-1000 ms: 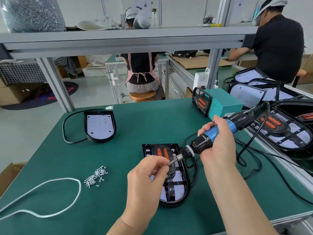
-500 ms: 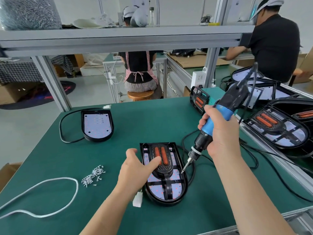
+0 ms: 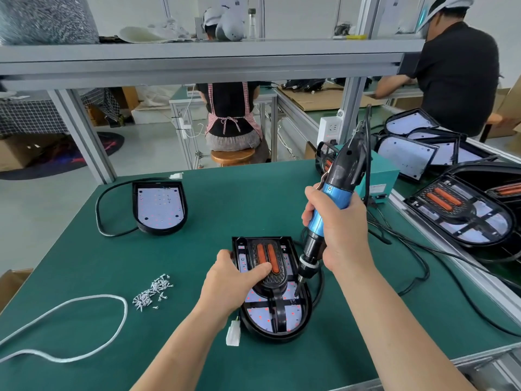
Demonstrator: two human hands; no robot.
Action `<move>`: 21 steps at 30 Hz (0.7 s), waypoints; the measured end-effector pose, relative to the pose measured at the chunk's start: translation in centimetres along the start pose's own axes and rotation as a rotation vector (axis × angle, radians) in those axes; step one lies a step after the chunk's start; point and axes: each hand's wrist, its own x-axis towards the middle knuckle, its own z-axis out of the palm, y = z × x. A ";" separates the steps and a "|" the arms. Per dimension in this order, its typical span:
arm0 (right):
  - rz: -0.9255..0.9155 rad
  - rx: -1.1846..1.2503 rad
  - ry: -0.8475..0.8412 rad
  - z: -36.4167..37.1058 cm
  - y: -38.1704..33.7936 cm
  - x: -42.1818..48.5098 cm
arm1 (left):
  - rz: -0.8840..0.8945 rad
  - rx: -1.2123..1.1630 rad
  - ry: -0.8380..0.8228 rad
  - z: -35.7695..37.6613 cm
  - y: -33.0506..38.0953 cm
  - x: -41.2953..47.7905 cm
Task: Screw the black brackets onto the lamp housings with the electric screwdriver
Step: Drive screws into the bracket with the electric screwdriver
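The lamp housing (image 3: 272, 289), a black rounded shell over a white LED board with a black bracket (image 3: 277, 301) carrying two orange strips, lay near the green table's (image 3: 225, 198) front edge. The left hand (image 3: 228, 283) pressed it flat, fingers together. The right hand (image 3: 337, 230) clamped the blue-and-black electric screwdriver (image 3: 329, 210), bit on the bracket. One bracketless housing (image 3: 160, 208) lay beyond, a screw pile (image 3: 152, 292) to the left. No writing was legible.

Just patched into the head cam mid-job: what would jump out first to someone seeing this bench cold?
Dead centre, the right hand grips the blue electric screwdriver nearly upright, its bit down on the right side of the black bracket in the lamp housing, while the left hand presses that bracket down. To the left lie a pile of loose screws and a second housing farther back on the green mat.
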 end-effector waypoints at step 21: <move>-0.105 -0.081 -0.222 1.2 0.9 -0.6 | 0.007 -0.086 -0.049 0.4 -0.7 0.6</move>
